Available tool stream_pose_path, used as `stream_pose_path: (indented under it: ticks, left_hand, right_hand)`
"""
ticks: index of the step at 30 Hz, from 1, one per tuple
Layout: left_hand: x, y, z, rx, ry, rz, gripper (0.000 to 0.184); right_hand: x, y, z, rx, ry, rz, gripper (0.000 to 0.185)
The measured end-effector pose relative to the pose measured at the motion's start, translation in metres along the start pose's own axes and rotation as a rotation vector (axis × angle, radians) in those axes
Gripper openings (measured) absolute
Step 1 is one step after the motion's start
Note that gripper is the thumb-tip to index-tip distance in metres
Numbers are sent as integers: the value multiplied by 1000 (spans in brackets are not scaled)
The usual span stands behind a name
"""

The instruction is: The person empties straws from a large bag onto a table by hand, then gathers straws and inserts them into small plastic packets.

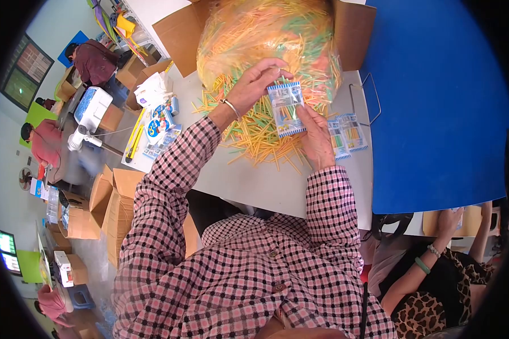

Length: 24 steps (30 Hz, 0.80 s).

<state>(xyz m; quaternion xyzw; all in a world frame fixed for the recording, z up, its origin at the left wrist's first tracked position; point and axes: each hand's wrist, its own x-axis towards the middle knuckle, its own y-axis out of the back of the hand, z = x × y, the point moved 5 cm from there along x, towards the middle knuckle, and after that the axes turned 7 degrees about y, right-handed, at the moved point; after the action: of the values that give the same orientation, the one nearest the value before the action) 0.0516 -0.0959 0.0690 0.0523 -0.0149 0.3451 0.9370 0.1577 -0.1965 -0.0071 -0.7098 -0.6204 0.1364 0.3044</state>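
My right hand [318, 135] grips a small clear packet [287, 113] with blue-and-white striped ends, thumb across its front. At the packet's upper edge, my left hand [260, 82] is closed with its fingers bent, and thin coloured sticks [283, 78] seem to show beneath the fingertips, partly hidden. Under both hands spreads a loose pile of yellow, orange and green sticks [266, 141] on the white table [226, 181]. More filled packets [348, 134] lie just right of my right hand.
Behind the pile stands an open cardboard box [353, 34] with a big clear bag [266, 34] of sticks. On the left lie a yellow cutter [134, 141] and blue printed packs [159, 123]. A blue board [435, 113] is at right; beyond it, a co-worker's arm [418, 271] shows.
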Motion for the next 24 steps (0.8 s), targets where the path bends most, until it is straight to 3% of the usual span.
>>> stream_pose_path:
  ticks: [1, 5, 9, 13, 18, 24]
  left_hand:
    - [-1, -1, 4, 132, -75, -9, 33]
    - [-6, -11, 3, 404, -47, -33, 35]
    - [-15, -22, 16, 509, -63, 43, 28]
    - [-14, -20, 18, 487, -173, 32, 29]
    - [-13, -20, 16, 374, -93, 22, 40]
    - [-6, -25, 17, 475, -125, -34, 47]
  right_hand:
    - [0, 0, -1, 16, 5, 5, 32]
    - [-2, -9, -11, 96, 47, 3, 32]
    - [-3, -9, -11, 133, 82, 21, 33]
    - [-2, -13, -11, 130, 72, 11, 29]
    - [-2, -8, -6, -27, 72, -25, 26]
    - [-2, -1, 0, -81, -23, -62, 23]
